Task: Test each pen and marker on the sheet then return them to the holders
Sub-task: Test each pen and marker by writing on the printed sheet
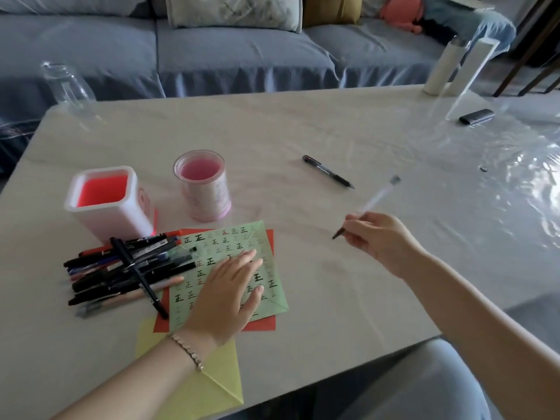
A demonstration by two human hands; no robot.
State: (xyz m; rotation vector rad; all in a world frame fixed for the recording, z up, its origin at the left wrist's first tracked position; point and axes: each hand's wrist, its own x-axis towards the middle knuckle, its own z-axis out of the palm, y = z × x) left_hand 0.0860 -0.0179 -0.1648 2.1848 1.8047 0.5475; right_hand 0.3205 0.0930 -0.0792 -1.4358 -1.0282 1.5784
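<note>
Two grips: the left grip (227,286) lies flat and wide on the green paper sheet (212,247), the right grip (378,237) pinches a slim translucent plastic pen (377,197), likely light and stiff, low on its barrel above the pale desk (303,131).

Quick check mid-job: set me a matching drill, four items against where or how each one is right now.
Items:
1. left hand
2. right hand
3. lone black pen
4. pen pile

States:
A. heaped in front of the square holder
B. holds a clear pen
C. lies flat on the green sheet
D. lies by itself, beyond the right hand

Pairs: 1-C, 2-B, 3-D, 4-A.
</note>
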